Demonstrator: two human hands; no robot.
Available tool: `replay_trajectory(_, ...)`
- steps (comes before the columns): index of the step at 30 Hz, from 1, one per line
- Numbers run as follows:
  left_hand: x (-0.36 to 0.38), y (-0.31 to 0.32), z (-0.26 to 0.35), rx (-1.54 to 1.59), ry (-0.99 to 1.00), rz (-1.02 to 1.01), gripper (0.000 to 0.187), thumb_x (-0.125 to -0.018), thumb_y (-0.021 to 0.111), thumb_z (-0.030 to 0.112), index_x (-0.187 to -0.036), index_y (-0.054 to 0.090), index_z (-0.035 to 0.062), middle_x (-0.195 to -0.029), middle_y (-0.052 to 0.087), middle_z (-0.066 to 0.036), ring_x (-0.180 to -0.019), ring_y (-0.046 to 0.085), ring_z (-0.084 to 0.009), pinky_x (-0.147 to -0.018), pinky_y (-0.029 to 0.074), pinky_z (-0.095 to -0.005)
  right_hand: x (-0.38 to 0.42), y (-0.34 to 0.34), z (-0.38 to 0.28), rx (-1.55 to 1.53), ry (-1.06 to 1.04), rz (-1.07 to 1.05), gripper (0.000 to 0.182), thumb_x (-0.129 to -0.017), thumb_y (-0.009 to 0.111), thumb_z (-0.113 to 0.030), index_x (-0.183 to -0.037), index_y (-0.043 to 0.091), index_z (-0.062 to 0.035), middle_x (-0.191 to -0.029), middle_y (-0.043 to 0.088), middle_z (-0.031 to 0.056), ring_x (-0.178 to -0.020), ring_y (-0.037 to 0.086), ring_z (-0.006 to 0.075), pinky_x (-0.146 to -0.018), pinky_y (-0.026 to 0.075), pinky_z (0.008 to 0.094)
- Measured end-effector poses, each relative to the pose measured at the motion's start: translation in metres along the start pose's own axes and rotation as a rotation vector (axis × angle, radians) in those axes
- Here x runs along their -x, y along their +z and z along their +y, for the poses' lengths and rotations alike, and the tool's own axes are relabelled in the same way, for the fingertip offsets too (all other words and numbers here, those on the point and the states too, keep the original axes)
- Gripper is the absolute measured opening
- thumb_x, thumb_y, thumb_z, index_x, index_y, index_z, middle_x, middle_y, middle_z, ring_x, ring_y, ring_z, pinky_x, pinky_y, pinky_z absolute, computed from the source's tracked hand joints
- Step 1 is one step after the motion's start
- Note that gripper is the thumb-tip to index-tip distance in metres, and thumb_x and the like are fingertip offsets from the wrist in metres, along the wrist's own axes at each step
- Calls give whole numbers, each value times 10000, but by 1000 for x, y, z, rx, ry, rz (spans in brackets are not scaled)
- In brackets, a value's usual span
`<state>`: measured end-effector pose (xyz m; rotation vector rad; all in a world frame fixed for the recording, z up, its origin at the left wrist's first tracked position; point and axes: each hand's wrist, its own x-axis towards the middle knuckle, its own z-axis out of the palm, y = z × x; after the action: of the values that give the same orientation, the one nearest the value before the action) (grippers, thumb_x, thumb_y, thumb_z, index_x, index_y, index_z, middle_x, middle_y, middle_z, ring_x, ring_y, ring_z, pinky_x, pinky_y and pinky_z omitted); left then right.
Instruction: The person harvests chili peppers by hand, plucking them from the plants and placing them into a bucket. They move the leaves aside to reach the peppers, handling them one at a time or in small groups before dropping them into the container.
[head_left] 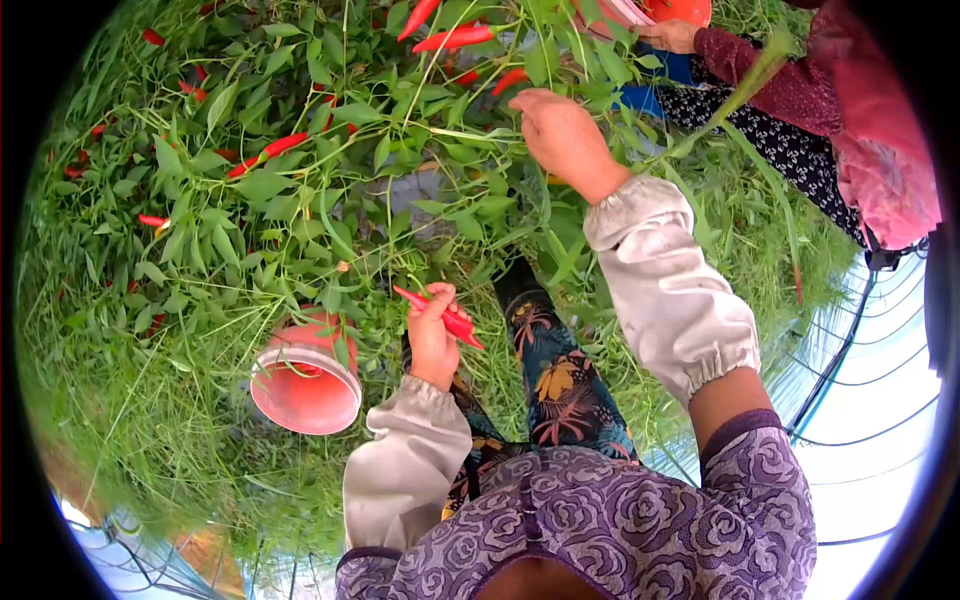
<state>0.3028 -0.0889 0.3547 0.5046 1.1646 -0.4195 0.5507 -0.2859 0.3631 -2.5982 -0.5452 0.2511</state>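
Red chili peppers (284, 145) hang among the green leaves of the plants (265, 185). My left hand (434, 335) is closed around red peppers (458, 326), whose ends stick out on both sides of the fingers. My right hand (565, 135) reaches into the foliage at the upper middle, just below a hanging red pepper (510, 80). Its fingers are bent together, and their tips are partly hidden, so what they hold cannot be made out. A pink bucket (306, 385) lies tipped toward me, left of my left hand, with some red peppers inside.
At the upper right a co-worker in dark red sleeves (760, 85) has a hand (672, 37) at a container of red peppers (680, 10). Something blue (640, 98) is below it. Grass (150, 430) surrounds the plants, and a long stalk (745, 90) rises at right.
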Motion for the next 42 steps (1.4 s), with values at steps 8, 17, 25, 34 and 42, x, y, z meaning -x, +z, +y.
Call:
replay_trajectory(8, 8, -36, -27, 1, -79, 99, 83, -889, 638, 54, -925, 573, 91, -718, 550, -18, -612, 551, -157, -580, 490, -301, -12, -1, 67, 543, 470, -514, 206, -847, 573, -171, -911, 731, -56, -973, 716, 148, -926, 691, 332, -768, 547, 448)
replay_trajectory(17, 14, -10, -12, -50, -42, 21, 79, -893, 634, 80, -937, 568, 82, -729, 541, -21, -641, 554, -165, -619, 499, -322, 66, -3, 60, 94, 735, -176, 277, -916, 619, -274, -1011, 698, -26, -906, 713, 153, -782, 666, 308, -700, 492, 418)
replay_trajectory(25, 17, 26, 2, -50, 18, -148, 118, -882, 668, 59, -968, 587, 61, -748, 572, -25, -639, 579, -144, -620, 513, -298, 119, -31, 42, -1297, 942, 125, 270, -984, 581, -173, -1210, 634, -35, -924, 603, -50, -768, 485, 62, -678, 376, 213)
replay_trajectory(34, 34, 86, 19, -57, 116, -397, 348, -888, 693, 146, -1173, 562, -5, -1026, 664, -133, -788, 640, -208, -656, 537, -307, 125, -97, -56, -223, 19, -305, 151, -912, 638, -181, -929, 657, -32, -1221, 599, 113, -991, 599, 251, -855, 471, 376)
replay_trajectory(42, 20, 43, 23, 81, 72, -323, 210, -783, 622, -34, -981, 572, 17, -890, 639, -124, -803, 628, -240, -842, 530, -388, 89, -91, -101, -1423, 509, -588, 416, -964, 605, -149, -1345, 475, -40, -1257, 570, 144, -1134, 580, 171, -890, 500, 302)
